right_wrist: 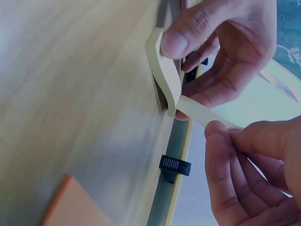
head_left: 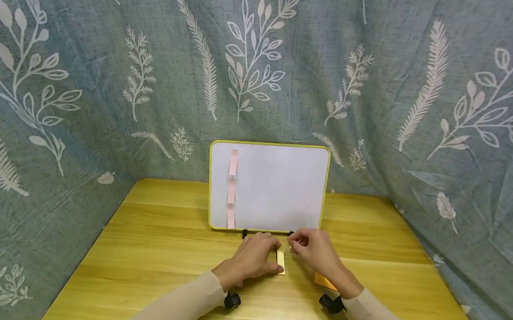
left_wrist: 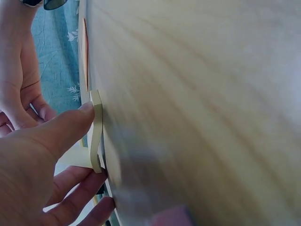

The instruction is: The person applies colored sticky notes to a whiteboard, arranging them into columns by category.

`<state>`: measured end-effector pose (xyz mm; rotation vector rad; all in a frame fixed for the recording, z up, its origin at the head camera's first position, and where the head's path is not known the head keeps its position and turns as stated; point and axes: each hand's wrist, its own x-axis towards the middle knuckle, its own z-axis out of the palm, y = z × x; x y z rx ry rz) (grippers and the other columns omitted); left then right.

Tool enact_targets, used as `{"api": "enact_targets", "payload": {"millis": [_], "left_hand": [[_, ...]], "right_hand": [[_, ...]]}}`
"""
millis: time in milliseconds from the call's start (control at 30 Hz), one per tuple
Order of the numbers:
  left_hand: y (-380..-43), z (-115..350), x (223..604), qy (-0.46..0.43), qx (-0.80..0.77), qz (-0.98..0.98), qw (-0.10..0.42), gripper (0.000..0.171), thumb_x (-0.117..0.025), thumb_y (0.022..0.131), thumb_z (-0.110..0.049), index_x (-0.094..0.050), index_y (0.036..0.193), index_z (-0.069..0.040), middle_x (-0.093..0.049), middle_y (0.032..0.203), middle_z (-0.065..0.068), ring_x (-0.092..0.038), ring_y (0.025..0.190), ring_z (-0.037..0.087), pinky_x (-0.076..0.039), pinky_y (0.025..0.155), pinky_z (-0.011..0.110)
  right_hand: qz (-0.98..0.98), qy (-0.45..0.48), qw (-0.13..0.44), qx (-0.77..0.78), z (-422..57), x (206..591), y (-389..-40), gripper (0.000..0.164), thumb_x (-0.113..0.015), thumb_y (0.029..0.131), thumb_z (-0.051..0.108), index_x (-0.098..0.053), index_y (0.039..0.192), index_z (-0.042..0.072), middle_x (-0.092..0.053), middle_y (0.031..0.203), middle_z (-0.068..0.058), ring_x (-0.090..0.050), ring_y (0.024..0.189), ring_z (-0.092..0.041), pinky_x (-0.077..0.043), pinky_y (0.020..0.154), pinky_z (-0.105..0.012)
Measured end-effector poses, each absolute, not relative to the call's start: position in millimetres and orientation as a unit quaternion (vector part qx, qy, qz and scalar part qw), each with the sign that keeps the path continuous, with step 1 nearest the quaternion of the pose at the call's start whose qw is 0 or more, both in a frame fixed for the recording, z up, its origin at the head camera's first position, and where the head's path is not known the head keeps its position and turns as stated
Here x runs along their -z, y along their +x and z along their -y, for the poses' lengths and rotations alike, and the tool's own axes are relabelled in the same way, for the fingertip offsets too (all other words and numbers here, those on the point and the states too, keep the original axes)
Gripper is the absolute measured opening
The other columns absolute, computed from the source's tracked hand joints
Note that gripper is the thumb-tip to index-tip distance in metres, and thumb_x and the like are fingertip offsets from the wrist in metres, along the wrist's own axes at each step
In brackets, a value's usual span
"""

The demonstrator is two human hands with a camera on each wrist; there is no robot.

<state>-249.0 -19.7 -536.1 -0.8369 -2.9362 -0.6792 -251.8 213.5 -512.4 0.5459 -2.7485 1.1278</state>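
Note:
My left hand (head_left: 254, 256) grips a small pad of pale yellow sticky notes (head_left: 280, 262) low over the table, thumb at the near end and fingers at the far end. The pad (left_wrist: 96, 132) bows slightly in the left wrist view. From its far end a single yellow strip (right_wrist: 202, 111) lifts away, still joined to the pad there. Between thumb and index finger, my right hand (head_left: 317, 251) pinches the free end of that strip. A whiteboard (head_left: 276, 189) with a yellow frame stands just beyond both hands.
Three pink sticky strips (head_left: 231, 192) run down the whiteboard's left side. Black feet (head_left: 244, 233) support its lower edge. An orange pad (head_left: 325, 281) lies under the right wrist, and a pink piece (head_left: 239, 284) lies beside the left wrist. Patterned cloth (head_left: 285, 99) hangs behind the table.

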Motion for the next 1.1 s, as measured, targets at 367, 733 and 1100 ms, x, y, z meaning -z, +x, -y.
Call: {"api": "enact_targets", "payload": {"millis": [367,733,1100], "left_hand": [[-248.0,15.2,534.8,-0.258,0.224,0.94,-0.001,0.062,-0.101,0.092,-0.052,-0.078,0.143,-0.023,-0.079,0.144,-0.006,-0.068,0.132,0.018,-0.055,0.106,0.046],[-241.1,16.7,536.2,-0.27,0.218,0.938,0.004,0.058,-0.1,0.093,-0.049,-0.081,0.142,-0.025,-0.079,0.143,-0.005,-0.068,0.128,0.019,-0.054,0.1,0.041],[-242.1,18.6,531.6,-0.279,0.201,0.939,0.007,0.052,-0.099,0.095,-0.049,-0.085,0.14,-0.027,-0.076,0.148,-0.002,-0.069,0.133,0.022,-0.055,0.1,0.043]], "right_hand": [[0.904,0.124,0.064,-0.404,-222.1,500.4,-262.3,0.008,-0.08,0.108,0.003,-0.088,0.108,0.006,-0.088,0.096,-0.007,-0.086,0.083,-0.022,-0.067,0.071,-0.024],[0.883,0.14,0.14,-0.425,-225.6,472.4,-256.1,0.008,-0.081,0.111,0.01,-0.089,0.112,0.01,-0.09,0.099,-0.007,-0.089,0.087,-0.023,-0.068,0.073,-0.023],[0.856,0.163,0.191,-0.452,-213.0,461.3,-259.0,0.007,-0.084,0.109,0.011,-0.09,0.111,0.011,-0.091,0.103,-0.01,-0.09,0.088,-0.021,-0.067,0.075,-0.017]]}}
